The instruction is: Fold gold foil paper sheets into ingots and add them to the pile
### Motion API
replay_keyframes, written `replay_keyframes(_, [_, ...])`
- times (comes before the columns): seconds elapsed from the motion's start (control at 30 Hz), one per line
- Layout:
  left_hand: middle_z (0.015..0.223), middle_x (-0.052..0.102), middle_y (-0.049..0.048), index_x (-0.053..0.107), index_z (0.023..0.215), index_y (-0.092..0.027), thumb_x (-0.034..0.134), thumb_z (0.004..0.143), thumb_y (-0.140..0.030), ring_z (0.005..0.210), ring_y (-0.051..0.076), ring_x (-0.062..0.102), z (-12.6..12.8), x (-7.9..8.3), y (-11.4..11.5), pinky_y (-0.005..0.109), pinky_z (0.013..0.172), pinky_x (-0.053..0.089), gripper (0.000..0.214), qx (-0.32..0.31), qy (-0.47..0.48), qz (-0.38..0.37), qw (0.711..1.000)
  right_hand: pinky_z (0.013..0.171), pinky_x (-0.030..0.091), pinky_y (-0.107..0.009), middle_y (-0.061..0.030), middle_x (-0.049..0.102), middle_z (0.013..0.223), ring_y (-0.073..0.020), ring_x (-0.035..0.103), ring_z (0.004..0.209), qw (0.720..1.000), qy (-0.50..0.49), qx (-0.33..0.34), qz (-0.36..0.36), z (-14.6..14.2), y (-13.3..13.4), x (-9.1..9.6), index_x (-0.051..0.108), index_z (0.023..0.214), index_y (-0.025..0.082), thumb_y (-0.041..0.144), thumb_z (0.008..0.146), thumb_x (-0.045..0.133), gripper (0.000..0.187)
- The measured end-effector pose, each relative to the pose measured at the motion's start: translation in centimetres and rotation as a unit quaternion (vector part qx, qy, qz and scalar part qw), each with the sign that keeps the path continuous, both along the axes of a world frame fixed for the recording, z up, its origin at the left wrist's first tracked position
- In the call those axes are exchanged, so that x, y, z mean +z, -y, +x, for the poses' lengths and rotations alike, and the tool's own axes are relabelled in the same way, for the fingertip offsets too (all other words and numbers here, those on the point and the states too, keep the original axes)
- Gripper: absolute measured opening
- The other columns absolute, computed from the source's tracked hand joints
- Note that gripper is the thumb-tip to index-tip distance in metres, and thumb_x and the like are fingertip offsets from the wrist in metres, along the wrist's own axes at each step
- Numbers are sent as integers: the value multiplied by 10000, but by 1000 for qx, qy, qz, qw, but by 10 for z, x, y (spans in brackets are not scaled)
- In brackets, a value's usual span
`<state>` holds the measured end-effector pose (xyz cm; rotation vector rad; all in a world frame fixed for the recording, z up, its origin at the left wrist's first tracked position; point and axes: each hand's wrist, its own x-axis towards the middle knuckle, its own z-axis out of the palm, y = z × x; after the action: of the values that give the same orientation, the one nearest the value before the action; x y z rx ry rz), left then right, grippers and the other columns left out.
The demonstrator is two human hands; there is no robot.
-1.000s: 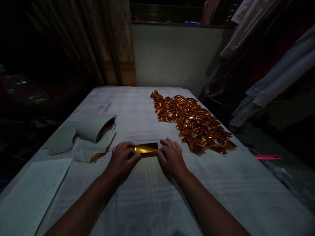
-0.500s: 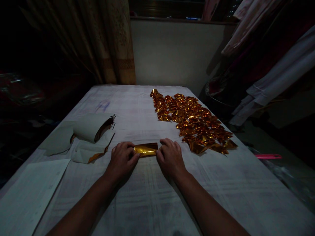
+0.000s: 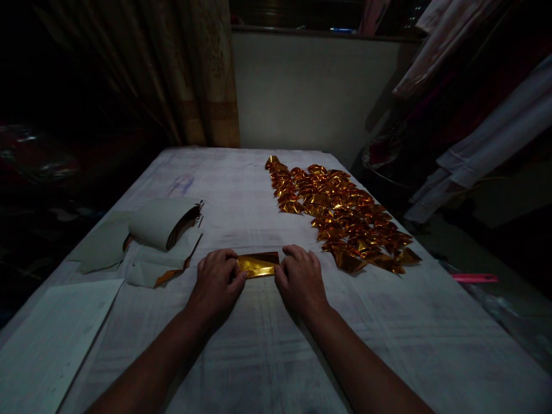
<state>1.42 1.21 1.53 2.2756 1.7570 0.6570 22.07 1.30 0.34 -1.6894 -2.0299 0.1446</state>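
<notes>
Just below frame centre, a folded gold foil strip (image 3: 259,265) has its left end clamped in the left grip (image 3: 217,283) and its right end touching the right grip (image 3: 302,280), whose closure I cannot tell.

This looks like a dimly lit room in a home. A long gold-brown patterned fabric curtain (image 3: 209,75) falls in folds beside a plain, pale, flat wall (image 3: 302,92) topped by a narrow dark ledge (image 3: 280,29). Pale, long cloth garments (image 3: 500,135) hang together on the right, and a faded white-and-lilac checked fabric cover (image 3: 259,339), household in look, spreads over the broad flat surface in front.
</notes>
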Motion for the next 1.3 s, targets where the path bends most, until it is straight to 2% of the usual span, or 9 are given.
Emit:
replay_keyframes(0.27, [1057,641,47,543,718,-214,609,842,-253,1064,266,547,0,0,0,455,960,406,145,9,7,-11,1000,1109,302,-555,-108,677,1233,-288,568,1224,1000,-15,0,9,1,1,-4,613,776,216,169,886,577,124])
replay_keyframes(0.4, [1058,640,43,567,827,-223,608,857,-246,1055,261,550,-2,-3,1,445,941,418,56,10,10,-6,1000,1114,297,-554,-123,663,1251,-290,552,1244,1000,-26,1,14,3,1,-7,613,903,221,176,889,564,68])
replay_keyframes(0.5, [1144,625,57,636,951,-240,609,878,-225,1107,270,548,-2,-5,2,470,966,411,79,3,11,3,1000,1114,292,-567,-115,643,1290,-290,526,1280,1000,-24,16,10,3,1,-8,625,1009,240,169,909,537,151])
replay_keyframes(0.67, [1349,566,39,750,869,-304,631,907,-187,1258,285,499,1,-6,4,527,1051,354,171,-47,17,27,998,1121,264,-613,-95,594,1394,-317,423,1396,999,-1,39,-14,2,1,-7,658,976,260,159,928,528,171])
replay_keyframes(0.83, [1420,553,26,788,930,-374,699,883,-195,1325,304,460,2,-7,3,557,1074,334,205,-74,7,41,996,1137,254,-620,-78,589,1414,-322,410,1414,998,7,41,-39,1,1,-3,658,1008,252,136,924,521,198])
replay_keyframes(0.97, [1418,564,35,789,958,-390,718,875,-190,1328,308,463,1,-9,2,573,1077,329,227,-84,1,56,995,1135,249,-635,-95,591,1407,-342,426,1398,999,-2,32,-42,-4,3,3,651,991,242,246,921,582,98])
replay_keyframes(1.1, [1414,574,23,779,996,-401,686,903,-205,1329,297,469,1,-9,4,574,1086,331,236,-85,7,60,995,1131,230,-657,-137,579,1409,-369,421,1391,999,-8,7,-33,-13,5,6,631,967,230,401,902,646,184])
replay_keyframes(1.3, [1388,590,48,782,972,-352,684,904,-214,1322,305,476,1,-11,3,578,1081,343,182,-82,4,55,995,1141,219,-654,-140,558,1440,-357,403,1414,998,-7,-2,-62,-14,4,4,618,967,218,367,895,666,172])
